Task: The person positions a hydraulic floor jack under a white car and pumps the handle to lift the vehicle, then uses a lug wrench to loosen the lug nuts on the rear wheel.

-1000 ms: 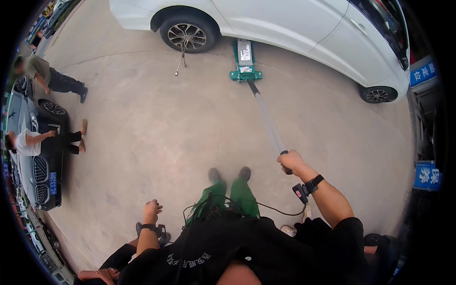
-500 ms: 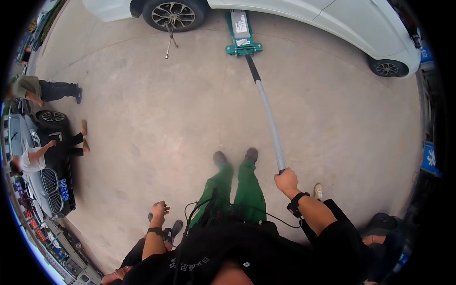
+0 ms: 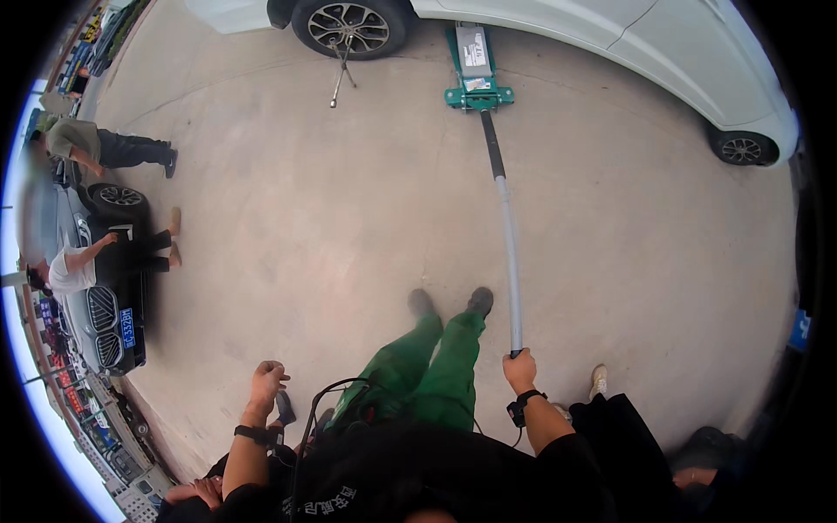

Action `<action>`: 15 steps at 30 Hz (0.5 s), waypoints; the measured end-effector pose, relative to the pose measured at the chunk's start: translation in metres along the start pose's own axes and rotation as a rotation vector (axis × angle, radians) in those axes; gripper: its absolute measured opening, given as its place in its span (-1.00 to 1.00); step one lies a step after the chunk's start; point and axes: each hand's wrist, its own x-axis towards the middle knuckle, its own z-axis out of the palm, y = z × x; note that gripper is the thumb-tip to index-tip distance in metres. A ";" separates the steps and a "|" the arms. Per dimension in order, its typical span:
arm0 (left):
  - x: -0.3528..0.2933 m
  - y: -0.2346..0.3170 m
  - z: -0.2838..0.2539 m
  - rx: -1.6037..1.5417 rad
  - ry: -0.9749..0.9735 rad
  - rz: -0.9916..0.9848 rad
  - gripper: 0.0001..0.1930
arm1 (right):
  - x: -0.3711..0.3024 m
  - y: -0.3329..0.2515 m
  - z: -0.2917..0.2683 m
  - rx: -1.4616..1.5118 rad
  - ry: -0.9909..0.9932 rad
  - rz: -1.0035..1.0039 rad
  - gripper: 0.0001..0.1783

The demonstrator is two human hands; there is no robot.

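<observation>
My right hand point(image 3: 520, 370) is closed round the near end of a long grey jack handle point(image 3: 512, 253). The handle runs away from me to a green floor jack point(image 3: 479, 87), whose front part is under the side of a white car point(image 3: 558, 22). Free of any object, my left hand point(image 3: 268, 382) hangs in the air at the left, its fingers loosely bent and a little apart. A cross-shaped lug wrench point(image 3: 342, 74) is at the car's wheel point(image 3: 350, 30), one arm slanting down towards the ground.
A dark car point(image 3: 109, 314) stands at the far left, with two people point(image 3: 74, 266) beside it. More people are close by on both sides of me; a shoe point(image 3: 598, 381) shows at the right. Cables point(image 3: 305, 427) hang near my left arm. Concrete ground point(image 3: 305, 227) stretches between.
My right hand has moved lower in the view with the handle, which now points straighter towards me. My left hand has shifted left and slightly up. The view itself has turned a little.
</observation>
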 end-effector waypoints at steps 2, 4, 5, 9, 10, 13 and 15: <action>0.012 -0.014 -0.003 -0.027 -0.007 -0.023 -0.68 | -0.014 -0.014 -0.034 0.013 -0.034 0.009 -0.53; 0.030 -0.023 0.000 -0.092 -0.003 -0.039 -0.72 | -0.043 -0.068 -0.108 0.006 -0.046 0.024 -0.54; 0.042 -0.040 -0.003 -0.147 -0.013 -0.044 -0.70 | -0.051 -0.090 -0.145 0.018 -0.075 0.001 -0.58; 0.071 -0.069 0.009 -0.164 -0.094 -0.112 -0.66 | -0.074 -0.196 -0.311 0.235 -0.132 -0.145 -0.74; 0.077 -0.082 0.013 -0.132 -0.096 -0.148 -0.66 | -0.080 -0.228 -0.342 0.233 -0.141 -0.151 -0.75; 0.074 -0.098 0.023 -0.018 -0.094 -0.161 -0.67 | -0.097 -0.260 -0.343 0.076 -0.132 -0.153 -0.75; 0.072 -0.097 0.032 0.067 -0.104 -0.131 -0.69 | -0.092 -0.222 -0.308 -0.126 -0.093 -0.081 -0.70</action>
